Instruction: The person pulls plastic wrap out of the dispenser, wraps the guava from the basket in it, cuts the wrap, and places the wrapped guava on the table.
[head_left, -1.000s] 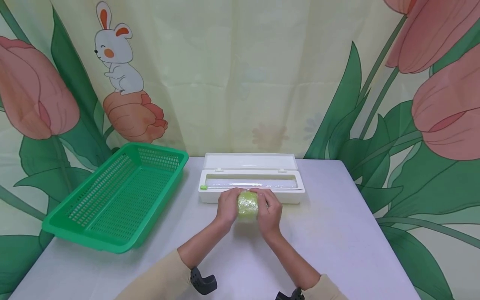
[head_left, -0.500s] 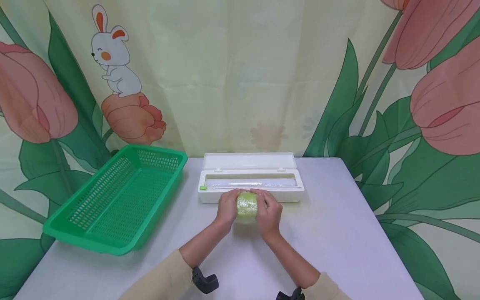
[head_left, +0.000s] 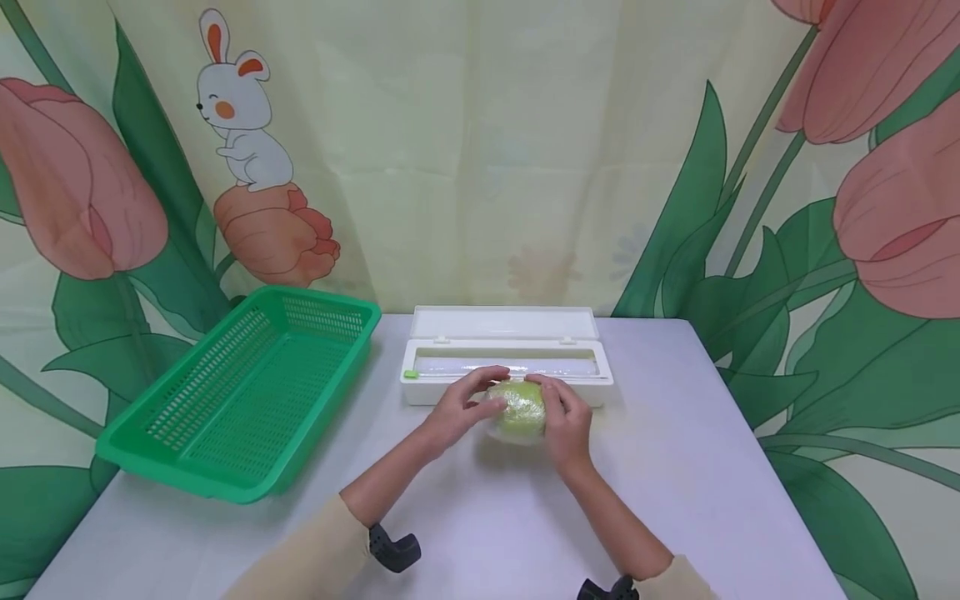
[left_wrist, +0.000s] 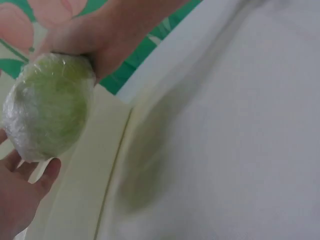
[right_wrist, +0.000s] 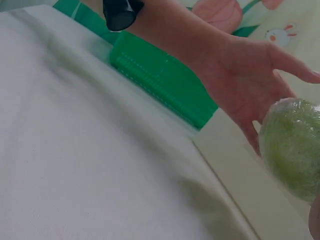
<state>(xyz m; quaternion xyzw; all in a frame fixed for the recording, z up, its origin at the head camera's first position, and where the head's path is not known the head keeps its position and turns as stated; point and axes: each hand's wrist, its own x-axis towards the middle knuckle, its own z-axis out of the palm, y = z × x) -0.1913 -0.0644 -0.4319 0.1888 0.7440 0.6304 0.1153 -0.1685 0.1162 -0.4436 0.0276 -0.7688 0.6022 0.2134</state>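
A round, light-green fruit or vegetable (head_left: 520, 408), wrapped in shiny cling film, is held up over the table in front of the film box. My right hand (head_left: 567, 421) grips it from the right side. On the other side my left hand (head_left: 457, 408) has its fingers spread, the thumb tip at the wrapped surface. The left wrist view shows the left hand (left_wrist: 17, 200) with fingertips right at the underside of the ball (left_wrist: 52, 107). In the right wrist view the left palm (right_wrist: 240, 75) faces the ball (right_wrist: 292, 150), fingers extended; most of the right hand is out of frame.
Behind the hands stands a white cling film box (head_left: 420, 393), its lid (head_left: 502, 322) raised, a film roll (head_left: 506, 365) inside and a green slider (head_left: 411, 375) at the left. A green perforated basket (head_left: 255, 400) sits on the left of the white-covered table (head_left: 675, 483).
Both hands gripped the wrapped ball earlier. Now the left hand has loosened and spread its fingers, while the right hand has shifted slightly right with the ball, showing more of it.
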